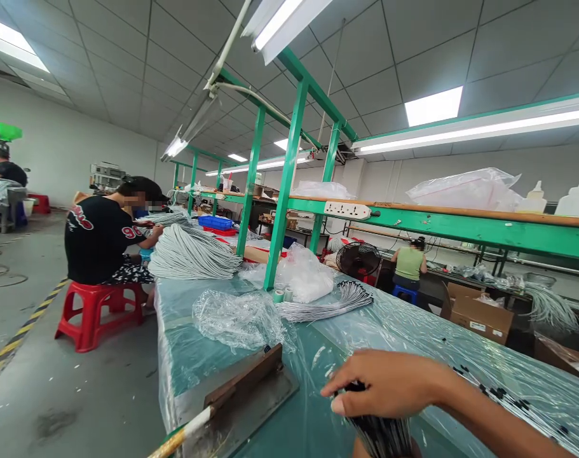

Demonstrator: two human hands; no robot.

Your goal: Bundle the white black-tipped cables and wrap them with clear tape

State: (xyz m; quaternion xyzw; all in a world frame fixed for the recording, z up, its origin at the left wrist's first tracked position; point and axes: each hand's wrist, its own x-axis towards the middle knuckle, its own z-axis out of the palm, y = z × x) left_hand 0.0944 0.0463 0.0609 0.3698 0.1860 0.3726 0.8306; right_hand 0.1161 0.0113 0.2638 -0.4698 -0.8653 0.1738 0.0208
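My right hand [389, 381] is curled over the top of an upright bundle of thin cables [382, 432] with black ends, some of which show between its thumb and index finger. At the bottom edge, a small part of my left hand [360, 449] shows around the bundle's lower part; most of it is out of frame. Right of my hands lies a row of white cables with black tips [503, 397]. To the left is a metal plate [265, 407] with a rusty upright bar [251, 375] and a taped handle [189, 432].
Crumpled clear plastic [241, 318], a white cable bundle [327, 310] and a large cable pile [189, 254] lie on the plastic-covered table [184, 356]. Green posts [284, 191] carry a shelf [461, 222]. A co-worker [105, 235] sits on a red stool [98, 312] at left.
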